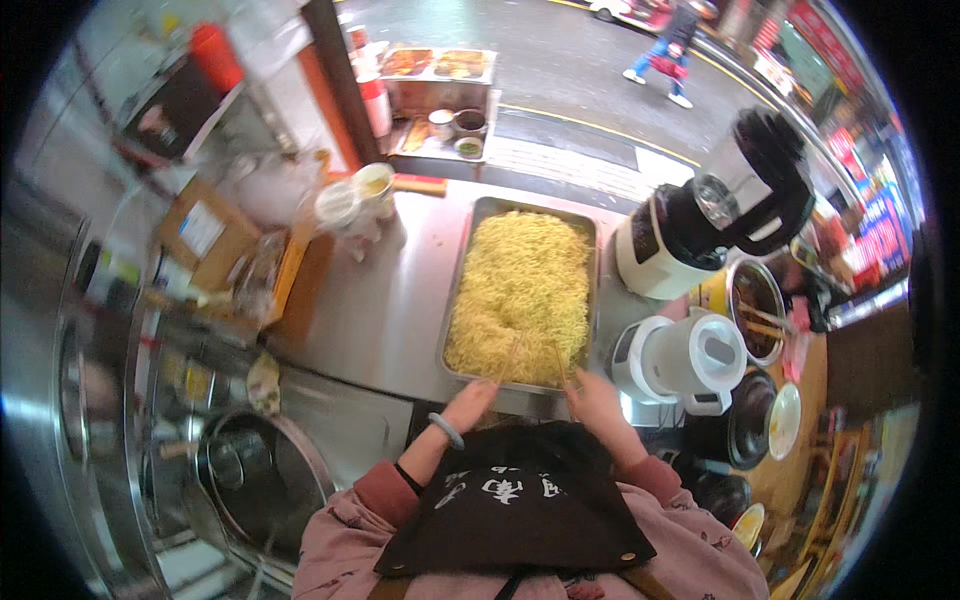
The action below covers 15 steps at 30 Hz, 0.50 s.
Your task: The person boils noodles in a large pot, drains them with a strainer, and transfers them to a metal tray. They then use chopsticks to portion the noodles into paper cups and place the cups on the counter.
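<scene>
Stainless steel counter [390, 310], dull and scuffed, running from the person's body out toward a wet grey street [560, 70]. On it, lengthwise away from the body, a deep rectangular metal tray [470, 230] heaped with yellow noodles [520, 290], near edge just ahead of both hands.

Left hand [468, 405] closed around a pale wooden stick [508, 362], tip in the near noodles; grey bangle [446, 430] on the wrist, dark red cuff behind. Right hand [592, 392] likewise gripping a second stick [562, 365], tip also at the tray's near edge. Whether each stick is one chopstick or a pair: impossible to tell.

To the right of the tray, a white appliance with a black jug and lid [720, 210], and nearer, a white lidded kettle-like pot [685, 358]. Further right, a round metal pot [757, 305] with sticks standing in it, a dark pot and a white dish, all squeezed against the rim.

Left of the tray, a covered cup [372, 185], a cardboard box [205, 232], and lower down a large round steel basin [255, 480]. At the far end of the counter, a small stand with trays of food and small bowls [440, 95]. On the street beyond, a passer-by [665, 50], cut off at the top.

Black apron [515, 510] hiding the counter's near edge. Left shelves smeared and bent by the lens, contents unreadable.
</scene>
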Available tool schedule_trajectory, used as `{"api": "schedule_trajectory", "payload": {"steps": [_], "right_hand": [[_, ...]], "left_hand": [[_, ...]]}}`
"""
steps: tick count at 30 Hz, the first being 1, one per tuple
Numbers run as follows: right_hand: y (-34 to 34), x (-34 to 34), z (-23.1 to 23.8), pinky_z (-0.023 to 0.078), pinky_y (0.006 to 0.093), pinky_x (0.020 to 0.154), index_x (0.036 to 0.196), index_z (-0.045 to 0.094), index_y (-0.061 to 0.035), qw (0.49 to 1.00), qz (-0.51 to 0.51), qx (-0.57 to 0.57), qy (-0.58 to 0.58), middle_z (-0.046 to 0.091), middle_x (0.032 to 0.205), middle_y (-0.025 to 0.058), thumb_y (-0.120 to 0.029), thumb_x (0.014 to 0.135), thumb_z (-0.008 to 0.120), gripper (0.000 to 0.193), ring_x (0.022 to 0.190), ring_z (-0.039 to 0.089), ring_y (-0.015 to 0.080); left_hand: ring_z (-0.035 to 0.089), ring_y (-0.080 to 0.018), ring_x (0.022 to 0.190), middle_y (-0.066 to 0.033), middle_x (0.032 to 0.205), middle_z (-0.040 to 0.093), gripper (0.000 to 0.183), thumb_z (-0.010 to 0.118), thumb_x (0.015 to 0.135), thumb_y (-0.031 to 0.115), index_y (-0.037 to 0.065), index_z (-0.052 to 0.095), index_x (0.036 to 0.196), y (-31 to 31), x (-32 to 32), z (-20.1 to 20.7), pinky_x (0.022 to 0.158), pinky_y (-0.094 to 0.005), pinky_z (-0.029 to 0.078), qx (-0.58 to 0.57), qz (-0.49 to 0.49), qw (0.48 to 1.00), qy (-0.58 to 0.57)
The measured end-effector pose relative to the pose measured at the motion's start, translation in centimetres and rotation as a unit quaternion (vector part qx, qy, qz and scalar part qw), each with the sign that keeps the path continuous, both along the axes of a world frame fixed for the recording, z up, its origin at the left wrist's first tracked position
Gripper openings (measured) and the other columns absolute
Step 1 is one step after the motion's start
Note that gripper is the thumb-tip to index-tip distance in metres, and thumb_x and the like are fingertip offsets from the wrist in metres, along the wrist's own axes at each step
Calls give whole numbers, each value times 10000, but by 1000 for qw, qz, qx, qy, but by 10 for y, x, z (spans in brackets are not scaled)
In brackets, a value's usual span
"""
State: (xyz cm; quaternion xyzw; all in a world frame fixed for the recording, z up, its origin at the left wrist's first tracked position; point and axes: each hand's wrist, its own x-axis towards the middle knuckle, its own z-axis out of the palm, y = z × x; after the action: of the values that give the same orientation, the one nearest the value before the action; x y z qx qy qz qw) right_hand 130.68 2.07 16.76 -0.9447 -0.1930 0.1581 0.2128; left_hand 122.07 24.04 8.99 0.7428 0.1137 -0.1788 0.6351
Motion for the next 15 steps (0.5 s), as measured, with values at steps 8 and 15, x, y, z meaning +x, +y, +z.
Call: {"api": "schedule_trajectory", "payload": {"steps": [8, 15], "right_hand": [[19, -33, 29, 405, 228, 524, 679, 584, 25, 959, 116, 237, 103, 569, 576, 81, -57, 746, 580, 106, 538, 527, 121], [91, -185, 21, 378, 347, 841, 1037, 514, -21, 688, 265, 220, 639, 499, 1075, 142, -453, 848, 392, 486, 1011, 469, 227]], "left_hand": [[322, -296, 1193, -143, 1299, 340, 596, 326, 856, 470, 52, 299, 1279, -23, -155, 40, 929, -429, 313, -675, 400, 593, -180], [226, -240, 1256, -101, 1388, 186, 551, 332, 875, 377, 91, 217, 1332, -103, -290, 82, 988, -428, 187, 134, 546, 780, -274]]}}
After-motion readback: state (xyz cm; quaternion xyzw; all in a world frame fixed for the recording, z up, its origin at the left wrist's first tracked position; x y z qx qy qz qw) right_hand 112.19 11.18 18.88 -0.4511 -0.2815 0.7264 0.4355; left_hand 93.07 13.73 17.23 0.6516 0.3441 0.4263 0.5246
